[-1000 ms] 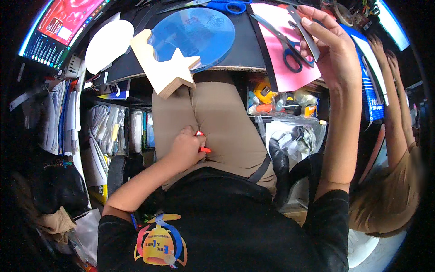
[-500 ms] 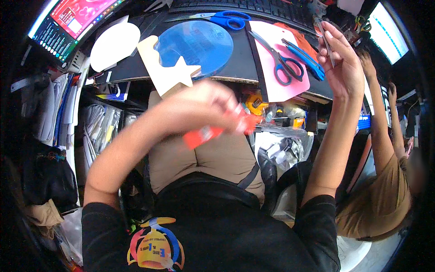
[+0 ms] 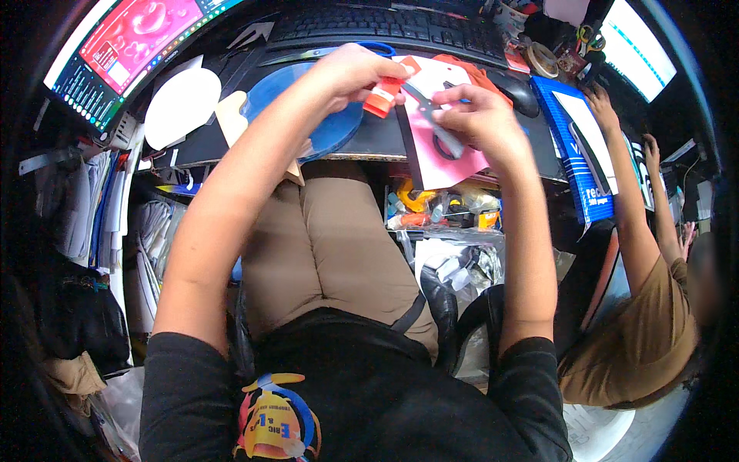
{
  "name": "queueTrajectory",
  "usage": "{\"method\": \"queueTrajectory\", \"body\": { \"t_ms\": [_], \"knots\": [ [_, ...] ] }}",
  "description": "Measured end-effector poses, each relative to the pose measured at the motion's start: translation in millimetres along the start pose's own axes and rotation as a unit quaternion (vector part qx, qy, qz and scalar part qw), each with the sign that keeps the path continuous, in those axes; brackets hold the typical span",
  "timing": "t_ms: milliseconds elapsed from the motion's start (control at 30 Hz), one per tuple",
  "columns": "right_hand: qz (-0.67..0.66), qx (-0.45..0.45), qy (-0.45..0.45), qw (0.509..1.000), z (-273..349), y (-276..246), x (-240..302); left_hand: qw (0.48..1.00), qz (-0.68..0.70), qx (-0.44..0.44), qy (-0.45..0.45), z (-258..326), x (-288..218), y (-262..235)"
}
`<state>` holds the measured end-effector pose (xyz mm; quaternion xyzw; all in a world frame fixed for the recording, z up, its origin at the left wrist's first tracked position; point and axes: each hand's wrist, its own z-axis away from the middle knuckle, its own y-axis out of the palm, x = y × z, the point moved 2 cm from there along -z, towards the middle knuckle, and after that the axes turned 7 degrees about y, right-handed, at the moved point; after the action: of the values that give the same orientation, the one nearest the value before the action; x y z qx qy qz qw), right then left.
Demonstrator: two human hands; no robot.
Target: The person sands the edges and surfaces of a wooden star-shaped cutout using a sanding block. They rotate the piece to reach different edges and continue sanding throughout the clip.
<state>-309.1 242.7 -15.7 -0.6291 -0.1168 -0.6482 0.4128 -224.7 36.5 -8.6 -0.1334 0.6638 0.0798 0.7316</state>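
**Glue stick meeting pink paper at the desk edge**

The orange glue stick (image 3: 382, 96) is sitting pinched in the left hand (image 3: 356, 73), just above the pink paper (image 3: 443, 142). The right hand (image 3: 479, 119) is pressing down on that paper, fingers closed over dark scissors (image 3: 431, 115). A blue disc (image 3: 308, 115) is lying under the left forearm, a keyboard (image 3: 385, 27) beyond.

Dark cluttered desk (image 3: 369, 138), glowing monitors (image 3: 127, 38) (both sides), black chair (image 3: 454, 308).

Pink screen (image 3: 131, 38) upper left — blue box (image 3: 589, 146) right
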Motion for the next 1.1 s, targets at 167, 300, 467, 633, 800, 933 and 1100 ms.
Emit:
{"method": "queueTrajectory", "body": {
  "t_ms": [167, 300, 467, 633, 800, 933, 1100],
  "knots": [
    [0.202, -0.197, -0.144, 0.948, -5, 30, 19, 0.995, 0.095, 0.020, -0.011, 34, -8, -6],
    [-0.006, -0.091, -0.108, 0.990, 0, 23, 24, 0.997, 0.080, 0.019, -0.013, 50, -5, 2],
    [-0.119, -0.083, -0.158, 0.977, 31, 27, 41, 0.987, 0.151, 0.046, 0.017, 61, -5, 12],
    [-0.054, -0.159, -0.384, 0.908, 79, 39, 49, 0.963, 0.263, 0.038, 0.033, 65, -10, 17],
    [0.221, -0.197, -0.572, 0.765, 91, 41, 38, 0.945, 0.325, 0.030, 0.008, 68, -8, 19],
    [0.244, -0.194, -0.601, 0.736, 81, 42, 30, 0.941, 0.337, 0.018, 0.003, 72, -6, 18],
    [0.270, -0.209, -0.615, 0.711, 82, 47, 27, 0.948, 0.319, 0.003, 0.009, 81, -7, 18]
  ]
}}
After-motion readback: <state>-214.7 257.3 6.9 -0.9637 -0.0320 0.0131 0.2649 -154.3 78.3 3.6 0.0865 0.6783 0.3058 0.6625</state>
